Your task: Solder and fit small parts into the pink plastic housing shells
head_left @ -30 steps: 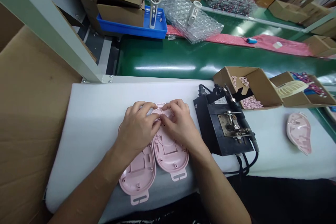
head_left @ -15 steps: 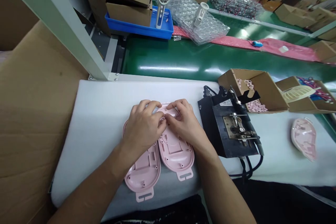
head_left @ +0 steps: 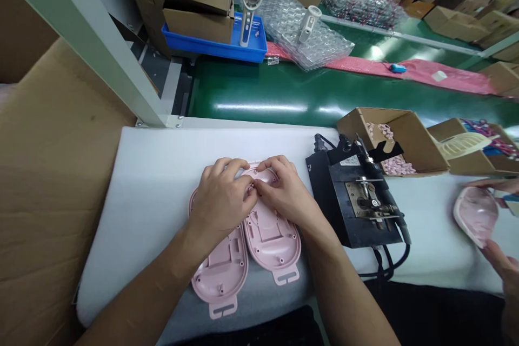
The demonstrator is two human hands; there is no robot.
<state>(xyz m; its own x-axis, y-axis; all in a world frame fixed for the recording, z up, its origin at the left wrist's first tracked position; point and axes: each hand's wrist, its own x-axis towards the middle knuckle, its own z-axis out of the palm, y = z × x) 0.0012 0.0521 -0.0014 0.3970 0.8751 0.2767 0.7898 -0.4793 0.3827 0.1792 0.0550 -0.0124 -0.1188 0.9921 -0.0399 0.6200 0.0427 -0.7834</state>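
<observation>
Two pink plastic shells lie side by side, hollow face up, each with a slotted tab at its near end. Over the far part of the right shell [head_left: 273, 243], the fingertips of my left hand [head_left: 221, 194] and my right hand [head_left: 286, 192] meet in a pinch. Whatever small thing sits between them is hidden by the fingers. My left hand also covers the upper part of the left shell [head_left: 221, 275]. Posts and ribs show inside both shells.
Right of my hands stands a black metal device [head_left: 360, 200] with cables. Behind it is a cardboard box [head_left: 421, 140] of small pink parts. At far right, another person's hands [head_left: 500, 262] hold a pink shell [head_left: 478, 213]. A green conveyor [head_left: 275, 86] runs behind the table.
Another person's hands have come in at far right and taken hold of the pink shell there, tilting it. My own hands have barely moved.
</observation>
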